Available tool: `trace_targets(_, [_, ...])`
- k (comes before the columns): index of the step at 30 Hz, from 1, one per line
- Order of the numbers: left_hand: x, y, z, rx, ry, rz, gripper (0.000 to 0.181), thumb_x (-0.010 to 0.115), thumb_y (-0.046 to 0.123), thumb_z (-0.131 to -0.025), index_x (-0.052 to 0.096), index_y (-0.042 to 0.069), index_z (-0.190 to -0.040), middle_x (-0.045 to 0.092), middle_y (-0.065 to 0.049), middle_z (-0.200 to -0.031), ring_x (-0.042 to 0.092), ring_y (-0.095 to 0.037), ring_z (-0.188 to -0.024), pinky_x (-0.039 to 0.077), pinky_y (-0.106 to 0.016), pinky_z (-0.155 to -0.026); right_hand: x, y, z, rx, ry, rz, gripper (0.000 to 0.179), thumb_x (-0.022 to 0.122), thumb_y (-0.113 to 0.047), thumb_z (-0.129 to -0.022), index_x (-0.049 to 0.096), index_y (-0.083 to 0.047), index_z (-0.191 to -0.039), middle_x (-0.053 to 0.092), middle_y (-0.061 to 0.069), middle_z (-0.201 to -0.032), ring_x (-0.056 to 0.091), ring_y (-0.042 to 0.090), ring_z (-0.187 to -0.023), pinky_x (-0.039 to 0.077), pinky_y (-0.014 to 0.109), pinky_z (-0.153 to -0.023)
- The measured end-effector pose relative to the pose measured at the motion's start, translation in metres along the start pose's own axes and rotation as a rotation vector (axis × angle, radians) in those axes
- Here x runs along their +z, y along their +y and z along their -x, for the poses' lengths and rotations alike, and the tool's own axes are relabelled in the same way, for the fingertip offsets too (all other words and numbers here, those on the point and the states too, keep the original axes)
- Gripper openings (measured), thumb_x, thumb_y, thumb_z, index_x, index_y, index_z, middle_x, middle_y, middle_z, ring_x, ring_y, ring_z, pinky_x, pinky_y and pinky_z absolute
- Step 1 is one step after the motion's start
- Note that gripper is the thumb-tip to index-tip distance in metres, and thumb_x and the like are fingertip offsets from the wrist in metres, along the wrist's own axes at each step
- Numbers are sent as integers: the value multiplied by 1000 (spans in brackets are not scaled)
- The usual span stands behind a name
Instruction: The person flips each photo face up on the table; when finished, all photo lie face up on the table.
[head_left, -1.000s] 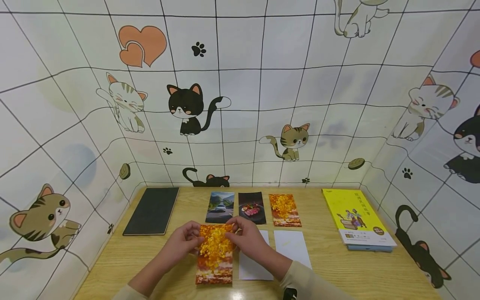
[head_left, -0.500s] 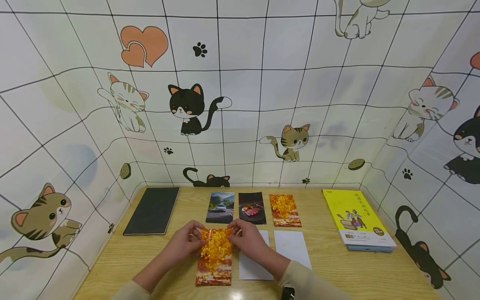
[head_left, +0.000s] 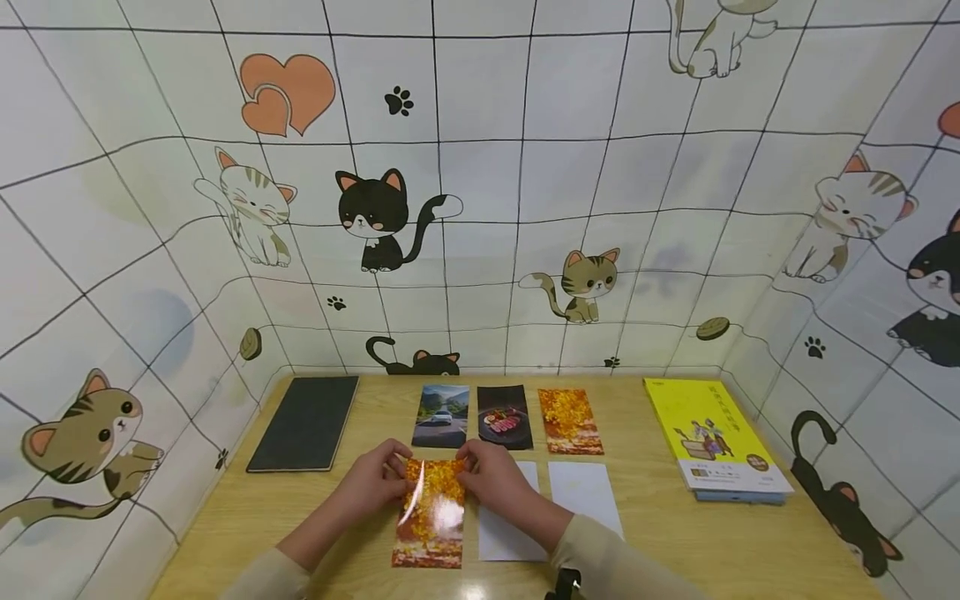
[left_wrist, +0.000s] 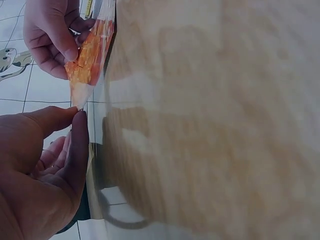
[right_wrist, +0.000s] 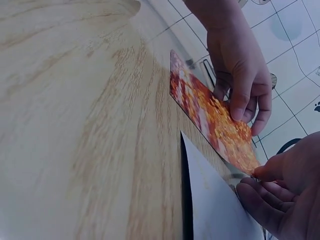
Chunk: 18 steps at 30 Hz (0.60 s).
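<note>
A glossy photo card (head_left: 429, 529) with an orange and yellow autumn tree is held up by its far end at the near middle of the table. My left hand (head_left: 375, 478) pinches its far left corner between thumb and fingers. The far right corner is pinched by my right hand (head_left: 497, 482). In the left wrist view the card (left_wrist: 91, 60) is seen nearly edge-on, tilted. From the right wrist the card (right_wrist: 212, 120) slopes above the wood, beside a white card (right_wrist: 212, 195). My right forearm partly covers that white card in the head view.
Behind my hands lie a car photo (head_left: 440, 417), a food photo (head_left: 504, 417) and a matching autumn photo (head_left: 570, 422). A second white card (head_left: 587, 497) lies to the right. A black notebook (head_left: 303, 423) is at back left, a yellow book (head_left: 712, 433) at back right.
The autumn card's far edge has dropped slightly toward me and its tilt has changed; a bright glare now crosses it. Both hands keep their pinch. The other cards and books stay put.
</note>
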<state>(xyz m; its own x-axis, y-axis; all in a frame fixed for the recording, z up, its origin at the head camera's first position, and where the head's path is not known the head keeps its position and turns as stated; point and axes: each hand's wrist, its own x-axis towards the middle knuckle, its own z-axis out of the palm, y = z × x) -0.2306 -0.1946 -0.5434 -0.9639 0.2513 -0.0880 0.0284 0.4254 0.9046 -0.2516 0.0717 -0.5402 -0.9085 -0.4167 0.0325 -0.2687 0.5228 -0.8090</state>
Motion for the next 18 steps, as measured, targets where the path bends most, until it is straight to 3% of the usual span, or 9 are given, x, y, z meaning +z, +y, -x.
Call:
trace_targets(7, [-1,-3,-6,10,47,-107,36,81,-1,-97,64,4,-129,64,-7,-99,66,-22,-75,58,-34,-65,0,-3,-6,-21,5,48,23,80,-6,-100,73,0,-122,65,-2,-86,55,10,-61,49,28,-58])
trace_targets(12, [-3,-6,-9,-32,43,-128,34,82,3,-99,65,6,-128,65,-6,-98,66,-21,-77,56,-35,-67,2,-2,-11,-20,-6,75,25,80,-6,-100,74,1,-123,65,-3,-84,57,10,-64,50,28,-62])
trace_targets(18, [-6,-5,-11,-24,46,-164,33,83,4,-97,67,7,-126,66,-4,-97,64,-21,-78,53,-36,-68,4,-5,-17,8,-1,153,22,82,-9,-100,76,-2,-119,65,-3,-83,57,12,-68,50,31,-63])
